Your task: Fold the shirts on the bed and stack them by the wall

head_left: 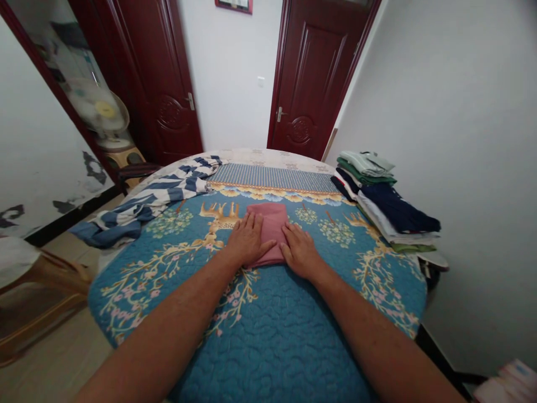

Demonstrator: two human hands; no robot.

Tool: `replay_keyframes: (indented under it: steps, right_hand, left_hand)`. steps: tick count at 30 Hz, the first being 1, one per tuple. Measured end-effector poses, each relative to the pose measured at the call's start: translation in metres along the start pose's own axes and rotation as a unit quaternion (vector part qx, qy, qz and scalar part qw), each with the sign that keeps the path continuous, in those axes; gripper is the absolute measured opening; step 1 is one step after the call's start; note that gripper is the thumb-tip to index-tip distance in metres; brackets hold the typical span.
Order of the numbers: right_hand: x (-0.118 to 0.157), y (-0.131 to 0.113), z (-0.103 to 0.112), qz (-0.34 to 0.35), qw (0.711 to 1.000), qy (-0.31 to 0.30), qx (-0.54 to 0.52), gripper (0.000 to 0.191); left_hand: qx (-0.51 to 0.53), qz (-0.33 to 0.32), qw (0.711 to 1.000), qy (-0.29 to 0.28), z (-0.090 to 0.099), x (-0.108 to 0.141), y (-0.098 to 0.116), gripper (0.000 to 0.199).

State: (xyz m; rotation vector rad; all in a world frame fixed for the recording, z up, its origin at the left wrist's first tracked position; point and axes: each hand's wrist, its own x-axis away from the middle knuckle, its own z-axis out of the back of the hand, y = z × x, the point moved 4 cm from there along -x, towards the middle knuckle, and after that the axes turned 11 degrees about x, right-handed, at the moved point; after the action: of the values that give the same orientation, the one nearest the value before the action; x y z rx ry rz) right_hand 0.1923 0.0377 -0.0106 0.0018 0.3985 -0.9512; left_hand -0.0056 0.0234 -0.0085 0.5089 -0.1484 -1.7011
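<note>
A pink cloth (273, 224), folded into a small rectangle, lies flat on the blue quilted cover (268, 324) of the table. On its left side rests my left hand (247, 239), palm down with the fingers stretched out and the thumb pointing across the cloth. My right hand (298, 249) lies flat along the right edge, fingers extended forward and touching the fabric. Neither hand grips anything. What kind of garment the pink cloth is cannot be made out from its fold.
Folded clothes (386, 201) are stacked at the table's right edge by the wall. Crumpled blue-and-white striped fabric (168, 193) spreads over the left edge. A wooden chair (46, 285) stands on the left, with a fan (100, 109) behind. Two dark red doors (319, 73) are at the back.
</note>
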Motion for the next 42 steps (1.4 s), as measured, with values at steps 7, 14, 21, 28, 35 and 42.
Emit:
replay_keyframes:
  steps: [7,14,21,28,35,42]
  right_hand:
    - [-0.044,-0.017,0.005,0.057,0.996,0.054,-0.032,0.062]
    - [-0.107,0.005,-0.035,-0.059,0.995,-0.072,0.027,0.065]
    - [-0.118,0.02,-0.035,-0.096,0.995,-0.026,0.021,0.055]
    - [-0.077,0.008,-0.033,-0.058,0.997,0.036,0.029,0.064]
    - [-0.017,-0.008,-0.023,-0.034,0.998,0.005,0.049,0.068]
    - [-0.008,0.01,-0.003,-0.07,0.995,0.05,-0.039,0.07]
  left_hand:
    - [-0.007,0.031,0.999,-0.017,0.002,-0.002,0.0,0.103]
    - [-0.015,0.05,0.998,-0.027,0.002,0.0,0.001,0.113]
    - [0.009,0.049,0.999,-0.02,-0.002,-0.004,-0.009,0.094]
    - [0.032,0.078,0.996,-0.006,0.001,-0.019,-0.033,0.07]
    - [0.022,0.073,0.997,0.013,0.007,-0.024,-0.035,0.061]
    - [0.053,0.063,0.992,0.1,0.032,-0.015,-0.038,0.04]
